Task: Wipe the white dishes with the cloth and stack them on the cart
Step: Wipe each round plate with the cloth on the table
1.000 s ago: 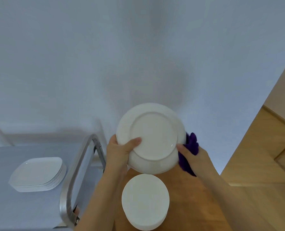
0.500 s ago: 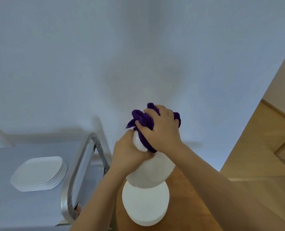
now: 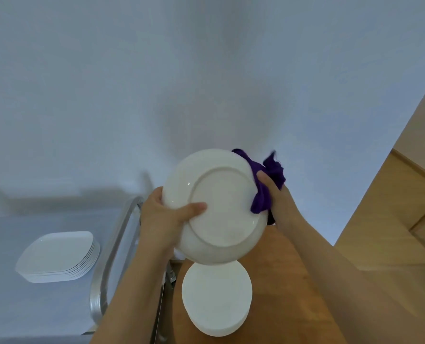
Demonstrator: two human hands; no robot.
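I am in the wiping step. My left hand [image 3: 161, 219] has its grip curled round the left rim of the white plate [image 3: 218, 207], thumb laid across the underside, which faces me. The plate is held up in the air above the stack of round plates [image 3: 216, 299] on the wooden surface [image 3: 293, 281]. My right hand [image 3: 278, 199] has its grip pinching the purple cloth [image 3: 266, 184] against the right rim of the plate; part of the cloth goes behind the plate, where I cannot see it. To the left of the plate, past the metal handle [image 3: 112, 252], the cart [image 3: 20, 314] carries a stack of squarish white dishes [image 3: 57, 256]. I judge the next move is to finish rubbing the rim, then swing the plate left over the handle and set it down gently on the cart.
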